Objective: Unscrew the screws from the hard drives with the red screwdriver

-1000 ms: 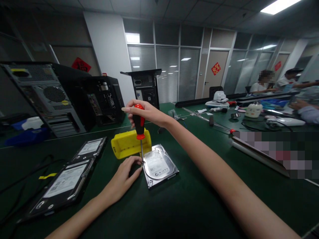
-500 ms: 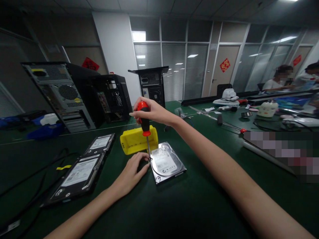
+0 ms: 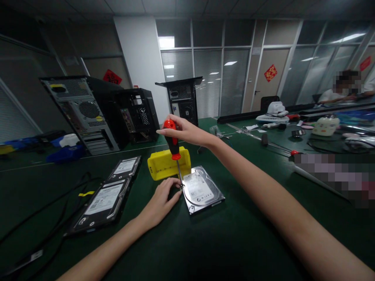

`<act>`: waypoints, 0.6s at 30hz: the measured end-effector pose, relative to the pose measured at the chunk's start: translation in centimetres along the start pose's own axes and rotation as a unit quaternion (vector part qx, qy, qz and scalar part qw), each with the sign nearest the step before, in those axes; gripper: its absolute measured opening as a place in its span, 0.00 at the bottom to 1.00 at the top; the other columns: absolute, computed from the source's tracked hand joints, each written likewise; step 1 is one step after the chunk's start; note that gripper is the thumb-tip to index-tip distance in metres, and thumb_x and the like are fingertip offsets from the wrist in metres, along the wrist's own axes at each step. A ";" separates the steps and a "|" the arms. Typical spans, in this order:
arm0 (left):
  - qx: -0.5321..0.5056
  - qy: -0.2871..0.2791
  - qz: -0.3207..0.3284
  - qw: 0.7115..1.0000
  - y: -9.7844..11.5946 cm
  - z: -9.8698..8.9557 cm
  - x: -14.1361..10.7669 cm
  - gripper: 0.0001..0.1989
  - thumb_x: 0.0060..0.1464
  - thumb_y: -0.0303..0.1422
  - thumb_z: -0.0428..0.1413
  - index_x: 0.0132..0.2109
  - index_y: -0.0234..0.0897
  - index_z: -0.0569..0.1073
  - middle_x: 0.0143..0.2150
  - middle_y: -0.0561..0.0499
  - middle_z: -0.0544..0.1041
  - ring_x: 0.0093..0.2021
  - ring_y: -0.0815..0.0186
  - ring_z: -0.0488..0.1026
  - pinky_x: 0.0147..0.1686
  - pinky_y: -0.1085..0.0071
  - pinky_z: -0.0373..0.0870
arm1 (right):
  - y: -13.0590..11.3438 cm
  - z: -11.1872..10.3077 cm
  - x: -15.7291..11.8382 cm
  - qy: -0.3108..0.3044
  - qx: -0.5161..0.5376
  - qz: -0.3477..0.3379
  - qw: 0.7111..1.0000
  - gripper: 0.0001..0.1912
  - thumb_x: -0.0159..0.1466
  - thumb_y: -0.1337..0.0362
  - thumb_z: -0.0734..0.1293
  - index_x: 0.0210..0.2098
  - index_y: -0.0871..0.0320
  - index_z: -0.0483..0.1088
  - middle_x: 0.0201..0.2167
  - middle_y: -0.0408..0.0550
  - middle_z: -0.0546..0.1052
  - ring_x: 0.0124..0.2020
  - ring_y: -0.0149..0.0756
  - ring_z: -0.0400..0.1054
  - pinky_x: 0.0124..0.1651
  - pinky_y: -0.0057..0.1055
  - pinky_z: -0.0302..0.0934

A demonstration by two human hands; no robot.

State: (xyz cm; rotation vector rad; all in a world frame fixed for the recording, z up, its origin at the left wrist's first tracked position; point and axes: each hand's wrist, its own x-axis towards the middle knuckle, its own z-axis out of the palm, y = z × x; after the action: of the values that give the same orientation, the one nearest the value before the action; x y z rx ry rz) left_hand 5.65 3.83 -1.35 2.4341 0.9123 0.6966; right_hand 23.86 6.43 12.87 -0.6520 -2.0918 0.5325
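Observation:
A silver hard drive (image 3: 201,189) with a white label lies flat on the green table. My right hand (image 3: 183,130) is wrapped round the red and black handle of a screwdriver (image 3: 173,143). The shaft slants down, its tip at the drive's left edge. Beside that tip my left hand (image 3: 159,201) is closed, thumb and forefinger brought together against the drive's edge; whatever is between them is too small to make out. Just behind stands a yellow bin (image 3: 164,165), partly covered by the screwdriver.
Two dark hard drives (image 3: 104,197) (image 3: 126,166) lie to the left, near black cables (image 3: 63,207). Computer cases (image 3: 102,113) (image 3: 183,101) stand at the back. On the right are a hammer (image 3: 265,139), a white jar (image 3: 325,125) and other tools. A person (image 3: 341,91) sits far right.
The view has turned slightly left, so everything sits a little further right in the picture. Both hands, the screwdriver and the hard drive keep nearly the same positions relative to each other.

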 end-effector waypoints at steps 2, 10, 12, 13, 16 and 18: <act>0.000 -0.004 -0.005 1.000 0.2 -0.1 0.0 0.12 0.60 0.36 0.48 0.49 0.39 0.66 0.47 0.46 0.71 0.49 0.58 0.68 0.51 0.57 0.64 | 0.1 0.1 0.0 0.025 -0.037 -0.002 0.999 0.16 0.58 0.54 0.65 0.30 0.59 0.56 0.26 0.40 0.59 0.28 0.25 0.54 0.32 0.25 0.53; 0.001 -0.003 -0.008 1.000 0.3 -0.1 0.0 0.12 0.60 0.37 0.48 0.49 0.39 0.66 0.47 0.46 0.71 0.49 0.58 0.68 0.51 0.59 0.65 | -0.2 0.7 0.0 0.031 -0.065 -0.046 0.996 0.14 0.58 0.55 0.65 0.32 0.59 0.58 0.28 0.41 0.62 0.29 0.26 0.56 0.34 0.26 0.54; 0.004 -0.004 -0.009 1.000 0.3 -0.1 0.0 0.12 0.60 0.37 0.48 0.49 0.39 0.66 0.47 0.47 0.71 0.49 0.59 0.68 0.51 0.59 0.65 | -0.2 0.8 0.1 0.030 -0.066 -0.062 0.995 0.15 0.59 0.53 0.64 0.32 0.59 0.61 0.30 0.43 0.65 0.31 0.26 0.57 0.37 0.25 0.54; 0.004 -0.006 -0.009 1.000 0.2 -0.1 0.0 0.12 0.60 0.37 0.48 0.49 0.39 0.66 0.47 0.47 0.70 0.49 0.59 0.68 0.51 0.59 0.65 | -0.2 0.8 0.1 0.030 -0.071 -0.061 0.995 0.16 0.60 0.52 0.63 0.31 0.60 0.62 0.30 0.43 0.65 0.30 0.26 0.58 0.37 0.25 0.54; 0.002 -0.010 -0.009 1.000 0.1 0.0 0.0 0.12 0.61 0.37 0.47 0.49 0.39 0.65 0.47 0.47 0.70 0.49 0.59 0.68 0.51 0.59 0.65 | 0.0 0.6 0.2 0.038 -0.087 -0.037 0.995 0.21 0.59 0.47 0.61 0.27 0.61 0.64 0.25 0.41 0.63 0.27 0.25 0.56 0.34 0.25 0.53; 0.002 -0.010 -0.006 1.000 0.0 0.0 0.0 0.11 0.60 0.36 0.48 0.48 0.39 0.65 0.47 0.47 0.70 0.48 0.59 0.68 0.51 0.59 0.65 | 0.2 0.4 0.2 0.041 -0.092 -0.025 0.995 0.23 0.60 0.46 0.60 0.26 0.62 0.64 0.23 0.41 0.62 0.26 0.24 0.55 0.33 0.25 0.52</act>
State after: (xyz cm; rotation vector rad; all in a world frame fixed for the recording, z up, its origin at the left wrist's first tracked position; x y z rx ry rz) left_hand 5.64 3.84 -1.40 2.4327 0.9219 0.6653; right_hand 23.52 6.65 12.67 -0.7127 -2.0887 0.2827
